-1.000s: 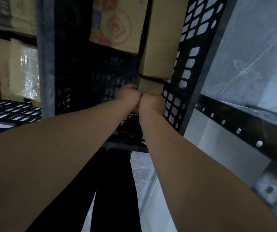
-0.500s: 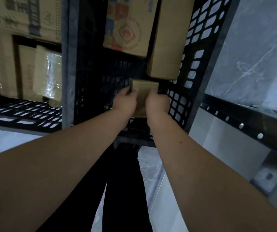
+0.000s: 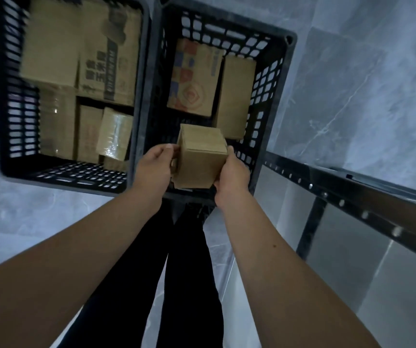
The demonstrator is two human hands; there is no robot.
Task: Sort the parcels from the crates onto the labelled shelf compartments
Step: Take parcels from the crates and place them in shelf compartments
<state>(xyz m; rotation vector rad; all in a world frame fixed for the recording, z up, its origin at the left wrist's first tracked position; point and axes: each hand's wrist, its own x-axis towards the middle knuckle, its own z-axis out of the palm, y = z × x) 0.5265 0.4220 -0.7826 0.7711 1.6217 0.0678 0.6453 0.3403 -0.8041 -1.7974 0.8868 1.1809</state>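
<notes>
Parcels (image 3: 83, 71) pack the left crate (image 3: 63, 175) edge to edge: brown cartons, one glossy with tape. Left hand (image 3: 155, 162): fingers curled against the left face of the small parcel (image 3: 199, 159), thumb up near its top edge. The small parcel is upright and off the floor, over the near edge of the right crate (image 3: 267, 101). Behind it in that crate are a printed box (image 3: 194, 79) and a plain box (image 3: 237, 96). Right hand (image 3: 232, 172): wrapped round the right face and lower corner, taking weight from below. The two-sided clamp likely keeps a smooth carton from slipping. Both forearms are extended and nearly parallel, wrists level. A shelf frame (image 3: 352, 197) runs along the right; no labels are visible, so the target compartment cannot be told. Judgement: pick done, carry to the shelf next.
</notes>
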